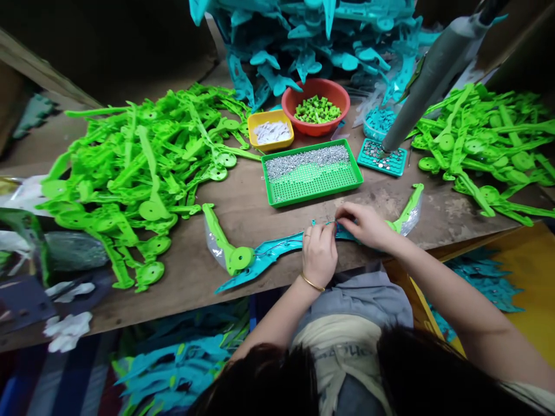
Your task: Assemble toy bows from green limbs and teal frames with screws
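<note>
A long teal plastic part (269, 257) lies across the front of the wooden table (243, 208), joined at each end to a green plastic arm (223, 242). My left hand (319, 254) is closed on the teal part near its middle, fingers curled over it. My right hand (362, 224) pinches at the same spot from the right, fingertips pressed together on the teal part. What lies between the fingertips is too small to make out. A second green arm (407, 209) sticks out to the right of my right hand.
A green tray (312, 180) of small metal pieces sits behind my hands. Farther back stand a yellow tub (269, 133), a red bowl (316, 107) of green bits and a small teal tray (384, 159) under a grey tool (427, 75). Green part heaps (143, 167) flank both sides; teal parts (312, 40) are piled behind.
</note>
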Demonstrator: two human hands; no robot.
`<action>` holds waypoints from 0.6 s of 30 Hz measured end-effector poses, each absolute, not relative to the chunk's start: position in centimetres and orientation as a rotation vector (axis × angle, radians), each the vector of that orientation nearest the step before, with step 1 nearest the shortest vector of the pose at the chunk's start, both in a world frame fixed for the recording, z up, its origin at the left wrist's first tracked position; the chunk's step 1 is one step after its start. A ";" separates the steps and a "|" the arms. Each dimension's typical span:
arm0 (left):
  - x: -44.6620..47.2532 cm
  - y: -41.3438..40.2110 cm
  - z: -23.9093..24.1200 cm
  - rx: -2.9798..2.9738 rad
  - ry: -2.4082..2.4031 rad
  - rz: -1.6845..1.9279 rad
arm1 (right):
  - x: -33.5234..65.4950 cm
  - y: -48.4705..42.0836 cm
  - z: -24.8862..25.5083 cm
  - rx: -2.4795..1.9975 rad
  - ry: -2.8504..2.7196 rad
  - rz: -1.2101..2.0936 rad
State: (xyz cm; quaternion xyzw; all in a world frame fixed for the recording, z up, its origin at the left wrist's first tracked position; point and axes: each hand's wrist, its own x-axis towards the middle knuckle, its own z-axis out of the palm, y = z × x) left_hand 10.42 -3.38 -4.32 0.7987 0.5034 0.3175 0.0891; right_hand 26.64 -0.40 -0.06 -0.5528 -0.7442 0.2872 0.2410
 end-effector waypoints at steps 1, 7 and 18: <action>10.5 -3.6 -4.5 2.393 1.502 0.983 | 26.7 0.0 -0.2 -1.517 -2.056 0.772; 10.1 -4.6 -5.0 2.508 1.494 1.006 | 26.7 1.2 -1.3 -1.509 -2.140 0.702; 9.6 -5.4 -4.0 2.623 1.538 0.510 | 26.5 1.9 -1.2 -1.292 -2.293 0.771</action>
